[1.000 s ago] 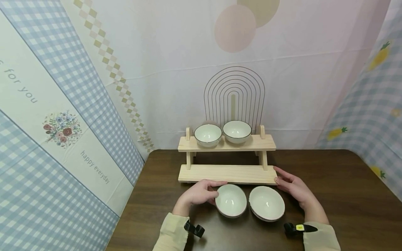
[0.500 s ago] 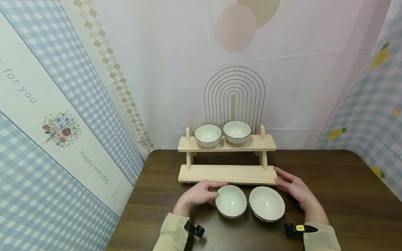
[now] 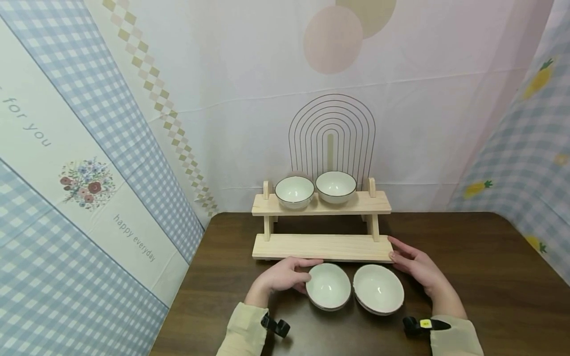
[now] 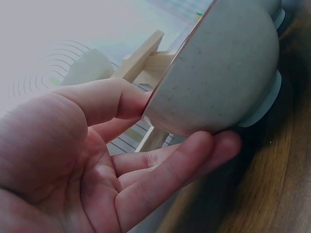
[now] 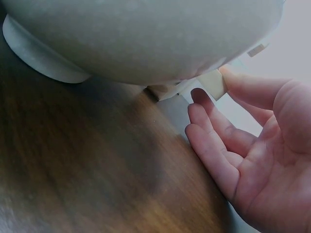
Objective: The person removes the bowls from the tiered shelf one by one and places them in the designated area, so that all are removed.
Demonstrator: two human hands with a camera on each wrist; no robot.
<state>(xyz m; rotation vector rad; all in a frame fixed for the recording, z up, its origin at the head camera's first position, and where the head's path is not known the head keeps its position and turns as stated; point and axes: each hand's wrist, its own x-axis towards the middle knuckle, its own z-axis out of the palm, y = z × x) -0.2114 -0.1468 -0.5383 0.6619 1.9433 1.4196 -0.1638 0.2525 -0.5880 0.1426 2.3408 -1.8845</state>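
A white bowl (image 3: pixel 328 287) with a thin dark rim stands in front of the wooden rack in the head view. My left hand (image 3: pixel 282 274) holds it at its left side. In the left wrist view the thumb meets the rim of this bowl (image 4: pixel 218 68), and the fingertips (image 4: pixel 226 143) bear on its outer wall near the foot. My right hand (image 3: pixel 416 267) touches the right end of the rack's lower board (image 3: pixel 322 246) with thumb and forefinger. Its other fingers (image 5: pixel 211 155) extend loosely in the right wrist view. A second white bowl (image 3: pixel 378 289) stands between the hands.
Two more white bowls (image 3: pixel 295 192) sit side by side on the rack's upper board (image 3: pixel 374 202). The rack stands on a dark wooden table (image 3: pixel 485 267), near a patterned cloth backdrop (image 3: pixel 240 143). A checked cloth (image 3: pixel 512 148) hangs at the right.
The bowl at my left hand has shifted very slightly toward me and to the right. My right hand, the rack and the other bowls look unmoved.
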